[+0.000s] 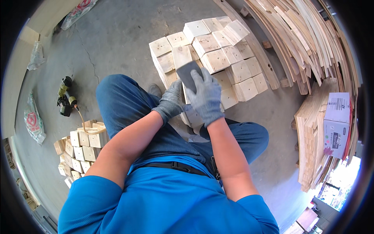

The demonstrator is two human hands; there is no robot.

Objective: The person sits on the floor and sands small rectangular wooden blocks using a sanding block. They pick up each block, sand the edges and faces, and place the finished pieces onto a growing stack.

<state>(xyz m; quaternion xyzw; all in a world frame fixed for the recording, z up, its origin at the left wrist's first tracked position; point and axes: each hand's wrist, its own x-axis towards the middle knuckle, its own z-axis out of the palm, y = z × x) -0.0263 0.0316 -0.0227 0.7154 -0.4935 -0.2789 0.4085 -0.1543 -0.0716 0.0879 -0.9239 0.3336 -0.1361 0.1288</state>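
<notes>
As the grey concrete floor (128,39) spreads wide underneath, up at the right runs the big stack of long wooden strips (307,43), curving with the lens. And here's the person in the blue shirt (175,199), knees apart, bent over a pile of pale wooden blocks (216,60) straight ahead! Over on the left sits a smaller block pile (80,154); far right, a pale printed box (337,126) rests on stacked wood. A crumpled plastic bag (34,121) lies out left, near a green-and-black power tool (63,89), its tan hose (80,117) running down onto the smaller pile. Now to the gloves: the left hand (171,99) is in low at the big pile's near-left side, fingers curled, any grip impossible to tell. Just beside it, the right hand (206,95), fingers slightly parted and bent, clasps a dark grey flat block (186,76), tilted over the pile's near-left part.
</notes>
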